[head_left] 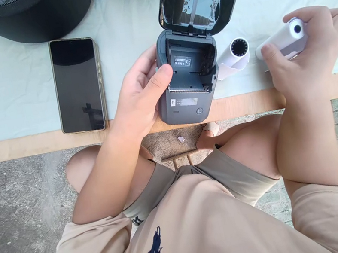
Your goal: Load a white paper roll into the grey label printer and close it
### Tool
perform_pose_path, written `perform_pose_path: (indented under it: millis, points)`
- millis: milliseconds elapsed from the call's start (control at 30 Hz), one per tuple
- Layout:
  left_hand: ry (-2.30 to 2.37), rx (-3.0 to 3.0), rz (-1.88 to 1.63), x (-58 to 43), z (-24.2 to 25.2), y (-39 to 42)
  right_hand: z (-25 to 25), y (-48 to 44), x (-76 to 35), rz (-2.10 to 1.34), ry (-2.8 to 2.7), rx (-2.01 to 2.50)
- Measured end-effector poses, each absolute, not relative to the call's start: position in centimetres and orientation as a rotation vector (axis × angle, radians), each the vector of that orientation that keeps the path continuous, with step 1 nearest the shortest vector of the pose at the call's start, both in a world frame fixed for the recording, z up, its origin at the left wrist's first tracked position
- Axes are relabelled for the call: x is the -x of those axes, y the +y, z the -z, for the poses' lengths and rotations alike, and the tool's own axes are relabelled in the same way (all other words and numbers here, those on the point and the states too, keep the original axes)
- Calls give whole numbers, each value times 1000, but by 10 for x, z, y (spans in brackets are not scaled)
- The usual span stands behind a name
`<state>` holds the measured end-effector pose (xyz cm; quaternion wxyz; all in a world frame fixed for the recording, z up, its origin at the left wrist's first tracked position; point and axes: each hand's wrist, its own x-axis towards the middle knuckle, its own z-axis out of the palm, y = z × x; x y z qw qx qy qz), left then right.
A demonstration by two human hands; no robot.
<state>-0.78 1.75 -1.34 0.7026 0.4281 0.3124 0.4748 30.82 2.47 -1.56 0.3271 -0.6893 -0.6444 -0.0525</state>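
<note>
My left hand (141,90) grips the left side of a dark grey label printer (182,109), its thumb on the rim of the open bay. The printer's hinged lid (196,4) stands open, and no roll sits in the bay. At the right, my right hand (306,50) is closed around a white paper roll (282,38), thumb at its near left end and fingers over the far side. Between the printer and that hand lies another white paper roll (232,58) with a dark core, its loose edge touching or close to the printer.
A phone (77,86) with a dark screen lies left of my left hand. Black rounded cases (48,17) stand at the back. A pale cloth (6,94) covers the table, whose wooden front edge (28,145) runs just above my knees.
</note>
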Motion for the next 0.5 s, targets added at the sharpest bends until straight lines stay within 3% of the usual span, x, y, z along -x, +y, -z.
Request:
perform_pose_path:
  millis: [133,267,400,500]
  points:
    - [628,-972,-1093,7,19,20,14,23,-305,6,-1670,1487]
    - [658,-970,-1084,6,16,19,-2,20,-292,-571,-1483,1103]
    - [684,-938,-1089,5,10,16,-31,19,-270,-1204,-1381,1228]
    - [654,-924,-1078,6,11,16,-41,19,-254,-1164,-1465,1354]
